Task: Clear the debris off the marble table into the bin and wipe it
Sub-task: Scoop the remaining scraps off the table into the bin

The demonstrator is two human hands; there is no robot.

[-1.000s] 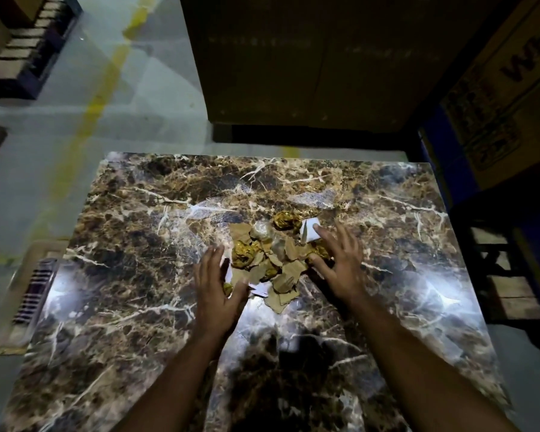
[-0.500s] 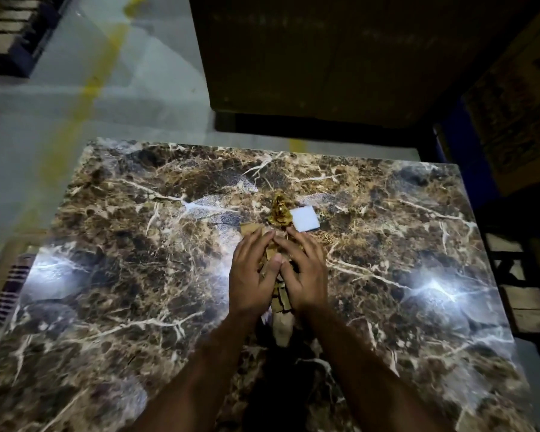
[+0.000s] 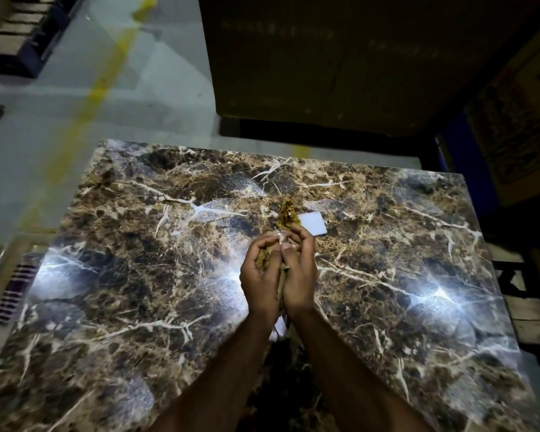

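Left hand (image 3: 259,275) and right hand (image 3: 298,272) cupped together at worktop (image 3: 122,275) centre, fingers curled round gathered debris (image 3: 267,258). Just beyond, at 12 o'clock, a golden crumpled scrap (image 3: 286,215); touching it at 1 o'clock, a white card (image 3: 313,224).

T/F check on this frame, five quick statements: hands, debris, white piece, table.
1. Both hands, left hand and right hand, are cupped together around debris. True.
2. The white square piece is held in the right hand. False: it lies on the marble table, just beyond the hands.
3. A crumpled brown clump sits beside the white piece. True.
4. The left hand lies flat on the table. False: its fingers curl around debris.
5. A bin stands on the table. False: none is visible there.
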